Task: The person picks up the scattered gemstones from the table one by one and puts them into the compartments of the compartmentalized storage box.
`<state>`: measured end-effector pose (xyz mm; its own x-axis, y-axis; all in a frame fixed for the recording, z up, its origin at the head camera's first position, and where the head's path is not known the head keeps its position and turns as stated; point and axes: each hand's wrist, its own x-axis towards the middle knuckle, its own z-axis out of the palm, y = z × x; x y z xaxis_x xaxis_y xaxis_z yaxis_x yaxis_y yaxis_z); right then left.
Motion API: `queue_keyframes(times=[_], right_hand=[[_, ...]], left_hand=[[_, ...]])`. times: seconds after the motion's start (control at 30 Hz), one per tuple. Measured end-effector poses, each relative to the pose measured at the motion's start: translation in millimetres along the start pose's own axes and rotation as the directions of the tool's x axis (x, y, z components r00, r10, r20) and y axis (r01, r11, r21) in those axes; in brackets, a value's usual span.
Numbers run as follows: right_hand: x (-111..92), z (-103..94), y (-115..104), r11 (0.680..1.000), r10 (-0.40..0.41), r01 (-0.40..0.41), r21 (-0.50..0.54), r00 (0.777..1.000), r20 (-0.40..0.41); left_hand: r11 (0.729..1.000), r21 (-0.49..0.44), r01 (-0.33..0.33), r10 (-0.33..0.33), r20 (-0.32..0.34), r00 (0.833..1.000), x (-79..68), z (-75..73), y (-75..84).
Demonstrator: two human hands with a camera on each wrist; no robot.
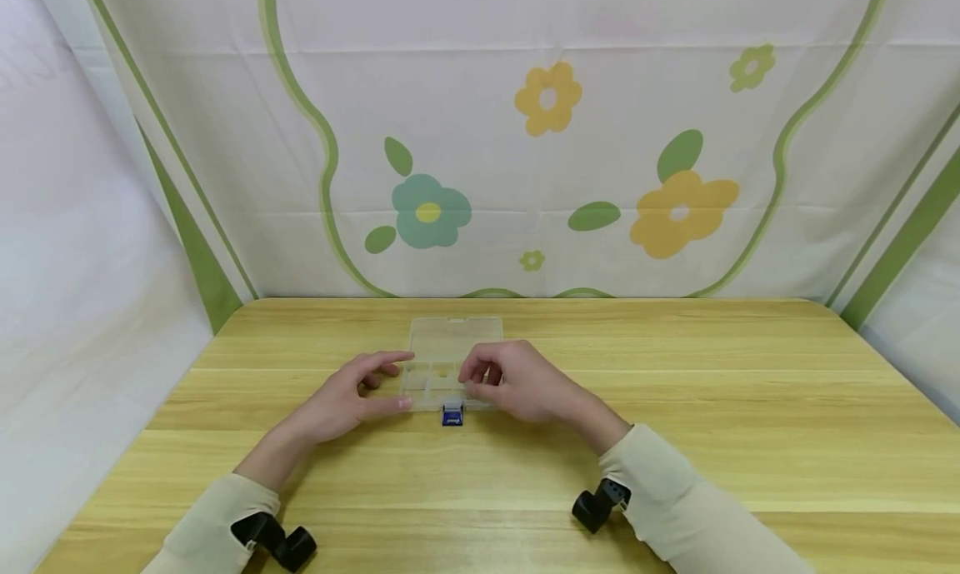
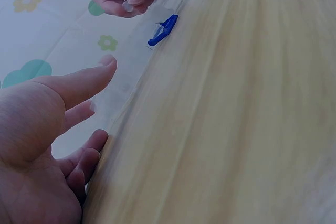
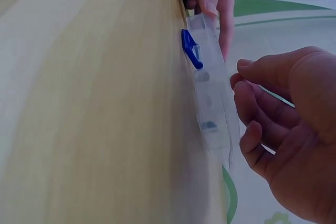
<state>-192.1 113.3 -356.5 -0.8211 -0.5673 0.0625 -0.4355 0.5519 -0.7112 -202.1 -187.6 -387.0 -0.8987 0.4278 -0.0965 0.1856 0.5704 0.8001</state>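
A clear plastic compartment box [image 1: 415, 382] sits toward the back of the table, its lid [image 1: 454, 338] swung open to the far side. A blue latch [image 1: 452, 416] hangs off its front edge; the same latch [image 3: 190, 50] shows in the right wrist view. My left hand [image 1: 341, 397] is at the box's left end, thumb and fingers spread, thumb tip right at the front left corner. Over the right compartments, my right hand [image 1: 517, 381] pinches a small piece [image 2: 127, 6] with a round pale head and thin stem between thumb and fingers.
The wood-grain table [image 1: 525, 491] stretches around the box. Behind it hangs a white cloth [image 1: 465, 82] with printed flowers, and cloth panels close off both sides. Several small round pieces [image 3: 209, 125] show through the box's front wall. Each sleeve carries a black wrist camera [image 1: 596, 507].
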Motion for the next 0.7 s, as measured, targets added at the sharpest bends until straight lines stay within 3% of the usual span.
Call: queue_keyframes(times=[0.7], right_hand=[[14,13.4,-15,0.997,-0.03,0.03,-0.064,1.0,0.003]], left_hand=[[1.0,0.025,0.01,-0.01,-0.009,1.0,2.3,0.0,-4.5]])
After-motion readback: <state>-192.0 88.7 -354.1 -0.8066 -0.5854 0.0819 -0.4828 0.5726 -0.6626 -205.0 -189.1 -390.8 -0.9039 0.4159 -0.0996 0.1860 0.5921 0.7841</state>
